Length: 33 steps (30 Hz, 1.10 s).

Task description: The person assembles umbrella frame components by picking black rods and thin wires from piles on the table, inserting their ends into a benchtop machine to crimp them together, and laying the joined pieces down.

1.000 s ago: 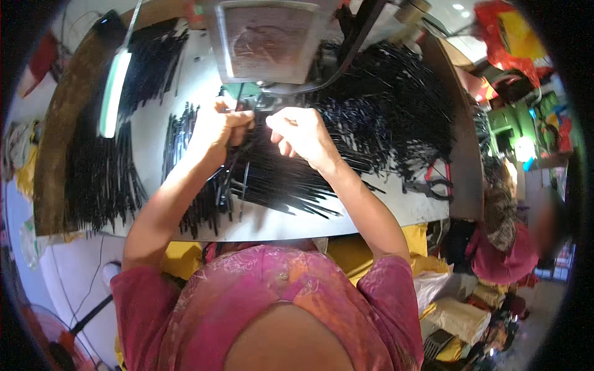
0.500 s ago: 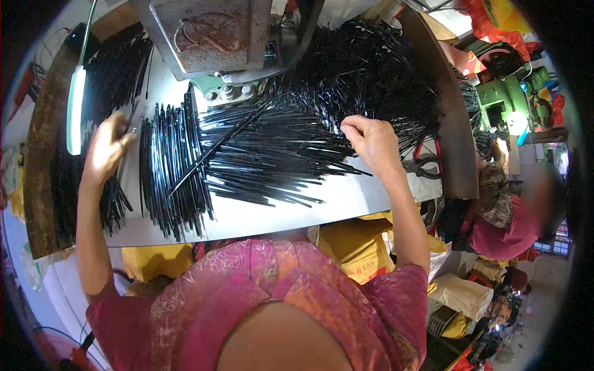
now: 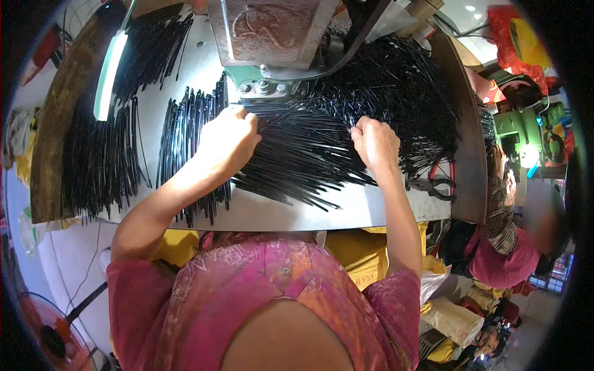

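Thin black rod-like strips (image 3: 297,167) lie heaped on the pale tabletop. Above the middle of this heap, my left hand (image 3: 230,141) is closed, fingers pressed together, just below the machine's metal fittings (image 3: 263,88). My right hand (image 3: 376,143) is pinched at the heap's right end, against the tangled black strips. Whatever either set of fingertips holds is too small or hidden to make out. A neater upright row of black strips (image 3: 185,133) runs behind and beside my left forearm, partly covered by it.
A rusty machine head (image 3: 269,31) hangs over the table's back. At left stand a lit lamp tube (image 3: 110,77) and more black strips (image 3: 102,167). Red-handled pliers (image 3: 433,185) lie at right, near the brown raised edge (image 3: 473,142). Another person (image 3: 504,247) works beyond it.
My left hand has moved right, from the strips at the far left to the middle heap under the machine. My right hand stays at the heap's right end. The whole view has shifted slightly.
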Motion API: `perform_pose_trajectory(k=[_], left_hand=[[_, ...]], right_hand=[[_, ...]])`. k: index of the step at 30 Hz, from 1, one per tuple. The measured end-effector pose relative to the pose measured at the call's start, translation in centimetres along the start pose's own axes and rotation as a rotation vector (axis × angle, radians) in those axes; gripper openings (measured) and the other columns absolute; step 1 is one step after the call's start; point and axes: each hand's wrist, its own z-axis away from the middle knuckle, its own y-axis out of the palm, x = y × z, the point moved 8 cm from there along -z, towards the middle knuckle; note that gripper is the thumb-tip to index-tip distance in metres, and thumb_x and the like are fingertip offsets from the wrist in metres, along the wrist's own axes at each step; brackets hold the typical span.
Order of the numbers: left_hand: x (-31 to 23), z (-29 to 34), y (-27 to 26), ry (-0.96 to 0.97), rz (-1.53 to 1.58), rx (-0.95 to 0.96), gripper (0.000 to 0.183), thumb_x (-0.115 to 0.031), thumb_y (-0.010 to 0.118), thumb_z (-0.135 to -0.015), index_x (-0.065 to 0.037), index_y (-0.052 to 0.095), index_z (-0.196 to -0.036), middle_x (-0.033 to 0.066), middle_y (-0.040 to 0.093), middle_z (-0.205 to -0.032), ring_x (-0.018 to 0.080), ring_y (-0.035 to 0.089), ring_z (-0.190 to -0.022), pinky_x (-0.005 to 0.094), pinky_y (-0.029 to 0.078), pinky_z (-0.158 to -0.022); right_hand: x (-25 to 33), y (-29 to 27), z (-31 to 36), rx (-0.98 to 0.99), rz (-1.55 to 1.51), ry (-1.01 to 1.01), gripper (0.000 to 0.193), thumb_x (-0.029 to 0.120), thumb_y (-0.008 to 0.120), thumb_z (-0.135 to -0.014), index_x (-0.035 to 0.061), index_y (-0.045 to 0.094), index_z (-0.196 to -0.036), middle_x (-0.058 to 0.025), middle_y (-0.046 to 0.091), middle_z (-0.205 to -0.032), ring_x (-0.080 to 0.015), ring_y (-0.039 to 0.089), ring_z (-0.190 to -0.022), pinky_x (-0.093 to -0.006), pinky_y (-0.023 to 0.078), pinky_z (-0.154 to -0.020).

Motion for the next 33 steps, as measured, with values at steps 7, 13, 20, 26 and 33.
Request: perform_pose_trajectory(k=[7, 13, 20, 26, 33], left_hand=[[2.0, -0.2, 0.4, -0.142, 0.153, 0.042, 0.016, -0.014, 0.060, -0.072, -0.001, 0.051, -0.074, 0.0143, 0.053, -0.071, 0.0301, 0.054, -0.067, 0.0359, 0.043, -0.061], [6.0, 1.2, -2.2, -0.292, 0.307, 0.068, 0.022, -0.013, 0.060, -0.072, -0.002, 0.050, -0.088, 0.0135, 0.052, -0.058, 0.0248, 0.054, -0.055, 0.0328, 0.043, -0.054], [2.2, -0.1, -3.2, -0.033, -0.005, -0.225, 0.017, -0.012, 0.060, -0.072, -0.002, 0.053, -0.084, 0.0126, 0.052, -0.075, 0.0292, 0.054, -0.067, 0.0345, 0.045, -0.058], [-1.0, -3.1, 2.8, -0.010, 0.026, 0.080, 0.007, -0.008, 0.055, -0.074, -0.002, 0.056, -0.076, 0.0132, 0.053, -0.078, 0.0289, 0.057, -0.067, 0.0348, 0.047, -0.058], [-0.9, -3.0, 1.8, 0.023, 0.048, -0.015, 0.006, -0.007, 0.054, -0.074, -0.003, 0.056, -0.077, 0.0146, 0.052, -0.079, 0.0304, 0.057, -0.067, 0.0372, 0.046, -0.059]], right_hand=[[0.0, -0.9, -0.1, 0.061, 0.029, 0.045, 0.015, 0.017, 0.053, -0.072, 0.0037, 0.060, -0.072, -0.0180, 0.060, -0.067, -0.0323, 0.061, -0.065, -0.0383, 0.049, -0.060], [-0.7, -1.2, 0.2, 0.091, 0.044, 0.033, 0.013, 0.017, 0.054, -0.071, 0.0067, 0.061, -0.071, -0.0148, 0.061, -0.066, -0.0306, 0.060, -0.064, -0.0379, 0.048, -0.060], [-2.1, -1.2, 1.1, 0.210, -0.231, 0.052, 0.011, 0.015, 0.055, -0.064, 0.0043, 0.058, -0.067, -0.0084, 0.052, -0.050, -0.0159, 0.053, -0.048, -0.0274, 0.039, -0.050], [-3.3, -0.9, 1.9, 0.184, -0.298, 0.054, 0.013, 0.017, 0.057, -0.066, 0.0049, 0.060, -0.071, -0.0126, 0.060, -0.064, -0.0280, 0.059, -0.061, -0.0346, 0.045, -0.059], [-2.3, -1.7, 2.9, 0.179, -0.509, 0.010, 0.007, 0.006, 0.056, -0.071, -0.0012, 0.055, -0.069, -0.0036, 0.053, -0.055, -0.0070, 0.047, -0.048, -0.0224, 0.038, -0.046]])
